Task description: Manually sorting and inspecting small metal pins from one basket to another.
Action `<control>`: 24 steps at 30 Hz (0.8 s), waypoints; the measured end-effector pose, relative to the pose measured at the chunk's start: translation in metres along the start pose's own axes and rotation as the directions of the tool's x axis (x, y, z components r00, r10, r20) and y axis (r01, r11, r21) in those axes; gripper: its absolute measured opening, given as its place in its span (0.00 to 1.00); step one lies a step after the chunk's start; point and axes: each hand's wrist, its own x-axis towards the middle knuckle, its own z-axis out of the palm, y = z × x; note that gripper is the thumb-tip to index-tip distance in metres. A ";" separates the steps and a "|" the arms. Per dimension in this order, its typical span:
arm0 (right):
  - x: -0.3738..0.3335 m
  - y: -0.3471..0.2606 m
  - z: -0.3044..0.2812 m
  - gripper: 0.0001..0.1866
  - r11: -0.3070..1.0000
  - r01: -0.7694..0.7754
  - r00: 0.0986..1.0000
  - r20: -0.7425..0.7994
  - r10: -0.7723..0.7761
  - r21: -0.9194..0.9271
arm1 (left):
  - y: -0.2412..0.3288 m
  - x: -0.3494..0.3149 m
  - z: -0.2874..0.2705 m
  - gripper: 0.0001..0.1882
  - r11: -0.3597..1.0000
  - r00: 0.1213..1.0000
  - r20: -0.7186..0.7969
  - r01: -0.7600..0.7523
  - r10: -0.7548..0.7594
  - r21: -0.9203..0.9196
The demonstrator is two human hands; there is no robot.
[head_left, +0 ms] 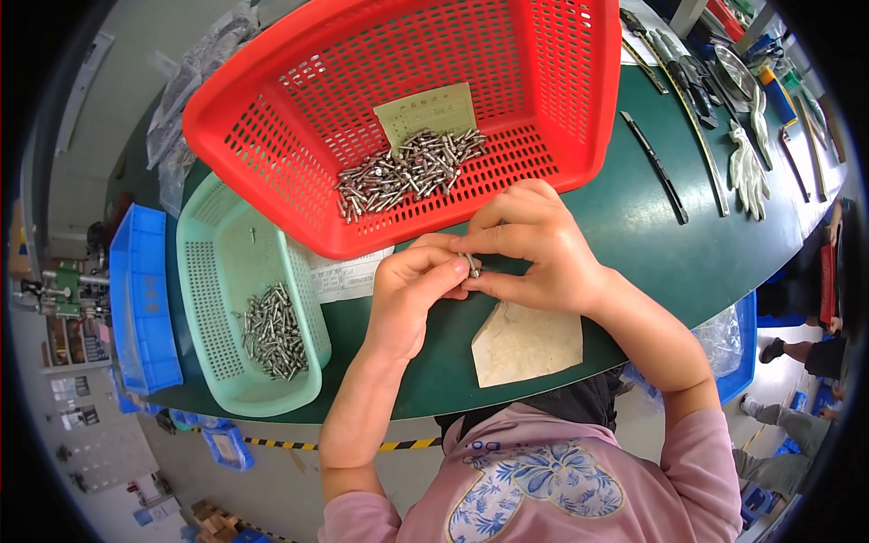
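Observation:
Close together over the front of the green table, my left hand (409, 288) and my right hand (536, 246) both pinch a small metal part (472, 266). It looks like a slim silvery pin; its exact shape is mostly hidden by my fingertips. Just beyond my hands stands a red perforated basket (272, 204), tilted in view, holding a heap of similar small metal pins (412, 174) and a yellowish paper tag (425, 112). To the left, a light green basket (201, 271) contains another pile of metal pins (274, 333). A pale beige slab or sheet (528, 348) lies beneath my right hand.
A printed paper sheet (348, 276) lies partly under the red basket. A blue bin (145, 299) stands at the far left. On the right lie a black cutter-like tool (654, 167), a tape measure strip (701, 149) and white gloves (748, 172). Other people are beyond the table's right edge.

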 end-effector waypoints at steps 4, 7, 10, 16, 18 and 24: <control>0.004 0.003 -0.007 0.19 0.999 0.000 0.996 -0.091 -0.005 -0.051 | 0.010 0.012 0.003 0.04 0.787 0.910 -0.140 -0.251 0.390 0.563; 0.004 0.008 -0.010 0.17 0.988 -0.072 0.987 -0.155 0.051 -0.137 | 0.011 0.038 -0.012 0.04 0.335 0.659 -0.130 -0.195 0.741 0.922; 0.004 0.009 -0.009 0.17 0.988 -0.072 0.983 -0.180 0.047 -0.135 | 0.015 0.053 -0.012 0.06 0.014 0.619 -0.007 -0.007 0.785 1.000; 0.005 0.003 -0.008 0.16 0.983 -0.045 0.980 -0.199 0.008 -0.179 | 0.018 0.068 -0.014 0.08 -0.154 0.669 0.025 0.135 0.743 0.979; 0.005 0.005 -0.006 0.15 0.982 -0.044 0.978 -0.206 0.006 -0.183 | 0.019 0.069 -0.018 0.07 -0.067 0.662 0.014 0.055 0.750 0.996; 0.000 0.007 0.001 0.14 0.991 -0.092 0.981 -0.180 0.074 -0.094 | 0.015 0.036 0.007 0.05 0.808 0.850 -0.264 -0.270 0.456 0.524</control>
